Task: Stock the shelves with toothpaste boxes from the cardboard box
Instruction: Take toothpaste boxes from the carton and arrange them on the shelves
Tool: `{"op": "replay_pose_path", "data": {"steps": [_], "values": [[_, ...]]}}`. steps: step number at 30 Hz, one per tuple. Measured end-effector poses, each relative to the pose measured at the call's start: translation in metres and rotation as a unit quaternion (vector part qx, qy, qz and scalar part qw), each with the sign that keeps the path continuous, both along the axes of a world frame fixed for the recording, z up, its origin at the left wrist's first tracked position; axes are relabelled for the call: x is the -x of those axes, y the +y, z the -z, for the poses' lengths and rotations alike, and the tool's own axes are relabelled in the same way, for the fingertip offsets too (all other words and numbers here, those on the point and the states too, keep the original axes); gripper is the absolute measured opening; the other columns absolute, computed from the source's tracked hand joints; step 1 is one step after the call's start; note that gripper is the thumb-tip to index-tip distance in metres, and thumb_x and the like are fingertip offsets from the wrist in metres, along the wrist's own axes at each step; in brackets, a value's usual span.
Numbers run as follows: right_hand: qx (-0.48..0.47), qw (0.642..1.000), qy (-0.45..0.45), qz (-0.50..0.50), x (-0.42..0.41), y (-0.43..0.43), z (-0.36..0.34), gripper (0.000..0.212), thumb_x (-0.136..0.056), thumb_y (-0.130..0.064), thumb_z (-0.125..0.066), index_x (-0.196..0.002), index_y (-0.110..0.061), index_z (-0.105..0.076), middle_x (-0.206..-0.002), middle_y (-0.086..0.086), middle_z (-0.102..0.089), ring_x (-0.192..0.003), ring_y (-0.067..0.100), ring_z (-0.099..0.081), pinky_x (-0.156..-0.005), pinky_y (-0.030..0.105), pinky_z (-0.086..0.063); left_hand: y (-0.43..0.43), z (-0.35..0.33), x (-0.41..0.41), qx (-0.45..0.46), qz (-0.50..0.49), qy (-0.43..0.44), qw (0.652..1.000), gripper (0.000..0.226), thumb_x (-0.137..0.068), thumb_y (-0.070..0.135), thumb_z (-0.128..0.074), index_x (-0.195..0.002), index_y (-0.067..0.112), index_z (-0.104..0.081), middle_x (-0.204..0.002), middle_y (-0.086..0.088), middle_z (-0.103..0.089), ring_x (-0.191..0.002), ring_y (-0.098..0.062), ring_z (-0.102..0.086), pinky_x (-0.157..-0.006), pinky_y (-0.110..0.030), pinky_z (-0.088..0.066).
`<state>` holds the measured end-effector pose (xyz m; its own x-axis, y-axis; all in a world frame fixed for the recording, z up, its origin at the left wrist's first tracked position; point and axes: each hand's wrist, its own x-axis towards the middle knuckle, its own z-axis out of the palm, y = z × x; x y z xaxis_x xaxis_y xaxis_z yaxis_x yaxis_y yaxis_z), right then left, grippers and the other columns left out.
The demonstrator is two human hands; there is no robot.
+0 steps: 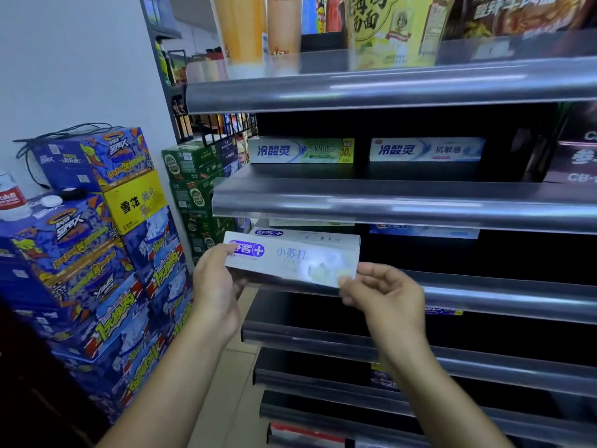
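Observation:
A white toothpaste box with purple lettering (292,258) hangs level in front of the third shelf's edge (484,295). My left hand (216,286) grips its left end, thumb on the front face. My right hand (384,292) pinches its lower right corner. Behind it, another white toothpaste box (290,235) lies on that shelf. On the shelf above (387,205) stand a green-and-white toothpaste box (300,151) and a blue-and-white toothpaste box (426,149). The cardboard box is out of view.
Stacked blue drink cartons (97,253), a yellow carton (135,202) and green beer cases (193,189) fill the left by the wall. Noodle cups (381,27) stand on the top shelf. Lower dark shelves (355,350) run beneath my hands.

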<state>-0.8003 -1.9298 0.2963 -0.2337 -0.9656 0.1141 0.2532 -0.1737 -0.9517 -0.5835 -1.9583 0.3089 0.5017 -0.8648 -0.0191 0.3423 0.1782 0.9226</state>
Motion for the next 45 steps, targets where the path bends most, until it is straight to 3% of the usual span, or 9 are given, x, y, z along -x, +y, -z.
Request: {"op": "replay_pose_path", "data": {"steps": [4, 9, 12, 16, 24, 31, 35, 40, 45], "values": [[0.054, 0.995, 0.077, 0.019, 0.015, -0.021, -0.01, 0.017, -0.079, -0.006, -0.085, -0.085, -0.02, -0.078, -0.081, -0.004, -0.079, -0.071, 0.007, -0.074, -0.063, 0.017, -0.054, -0.003, -0.001, -0.018, 0.005, 0.027, -0.17, 0.985, 0.01, -0.095, 0.025, -0.068, -0.089, 0.019, -0.074, -0.085, 0.004, -0.078, -0.068, -0.005, -0.069, -0.058, -0.019, -0.05], [0.066, 0.985, 0.157, 0.039, 0.021, -0.044, -0.015, 0.024, -0.082, -0.013, -0.084, -0.105, -0.015, -0.08, -0.095, -0.008, -0.08, -0.093, 0.013, -0.076, -0.089, 0.038, -0.06, -0.016, -0.006, -0.021, 0.036, 0.052, -0.304, 0.951, 0.023, -0.098, 0.03, -0.066, -0.087, 0.046, -0.079, -0.094, 0.015, -0.078, -0.086, -0.001, -0.07, -0.073, -0.019, -0.052], [0.065, 0.978, 0.186, 0.069, 0.02, -0.052, -0.015, 0.026, -0.084, -0.018, -0.083, -0.11, -0.015, -0.079, -0.096, -0.011, -0.079, -0.092, 0.006, -0.074, -0.088, 0.032, -0.06, -0.026, -0.006, -0.022, 0.054, 0.057, -0.351, 0.933, 0.024, -0.098, 0.03, -0.065, -0.091, 0.05, -0.077, -0.097, 0.013, -0.078, -0.093, -0.008, -0.072, -0.082, -0.028, -0.054], [0.069, 0.963, 0.235, 0.115, 0.017, -0.065, -0.018, 0.018, -0.084, -0.027, -0.083, -0.101, -0.021, -0.08, -0.083, -0.016, -0.076, -0.08, -0.001, -0.07, -0.074, 0.02, -0.052, -0.047, -0.009, -0.028, 0.029, 0.016, -0.386, 0.922, 0.026, -0.087, 0.048, -0.068, -0.094, 0.024, -0.077, -0.098, -0.006, -0.075, -0.096, -0.029, -0.069, -0.09, -0.046, -0.054], [0.033, 0.934, 0.34, 0.107, 0.017, -0.077, -0.011, 0.026, -0.083, -0.02, -0.08, -0.109, -0.019, -0.078, -0.077, -0.026, -0.065, -0.083, 0.003, -0.068, -0.076, 0.017, -0.052, -0.061, -0.003, -0.044, -0.004, 0.016, -0.409, 0.912, 0.042, -0.079, 0.039, -0.087, -0.112, 0.015, -0.077, -0.094, 0.014, -0.077, -0.089, -0.002, -0.073, -0.092, -0.034, -0.058], [-0.055, 0.922, 0.351, 0.152, 0.008, -0.094, -0.022, 0.009, -0.077, -0.027, -0.081, -0.083, -0.021, -0.077, -0.088, -0.002, -0.076, -0.084, 0.025, -0.071, -0.073, 0.026, -0.05, -0.073, -0.002, -0.043, -0.022, 0.007, -0.396, 0.918, 0.037, -0.076, 0.022, -0.091, -0.108, 0.008, -0.078, -0.095, 0.002, -0.078, -0.089, -0.011, -0.075, -0.092, -0.034, -0.06], [-0.082, 0.916, 0.363, 0.153, 0.007, -0.097, -0.026, 0.022, -0.077, -0.029, -0.082, -0.068, -0.022, -0.063, -0.094, 0.005, -0.075, -0.084, 0.027, -0.07, -0.07, 0.028, -0.048, -0.072, -0.001, -0.038, -0.024, 0.0, -0.394, 0.919, 0.034, -0.079, 0.017, -0.087, -0.111, 0.01, -0.077, -0.093, 0.009, -0.076, -0.082, 0.002, -0.071, -0.092, -0.028, -0.059], [0.108, 0.882, 0.428, 0.167, 0.024, -0.067, -0.011, 0.02, -0.085, -0.023, -0.072, -0.104, -0.017, -0.076, -0.095, 0.0, -0.075, -0.087, 0.023, -0.07, -0.083, 0.036, -0.058, -0.033, 0.006, -0.026, 0.041, -0.096, -0.366, 0.925, 0.029, -0.08, 0.02, -0.083, -0.099, 0.038, -0.07, -0.082, 0.019, -0.07, -0.071, 0.007, -0.062, -0.074, -0.017, -0.056], [0.345, 0.841, 0.396, 0.128, 0.06, -0.011, 0.06, 0.008, -0.09, -0.006, -0.071, -0.096, -0.003, -0.076, -0.082, 0.005, -0.071, -0.071, 0.013, -0.064, -0.072, 0.019, -0.051, 0.048, 0.08, 0.003, 0.101, -0.128, -0.37, 0.915, 0.025, -0.085, 0.021, -0.076, -0.1, 0.039, -0.068, -0.08, 0.018, -0.069, -0.071, 0.002, -0.061, -0.067, -0.015, -0.05]]}}
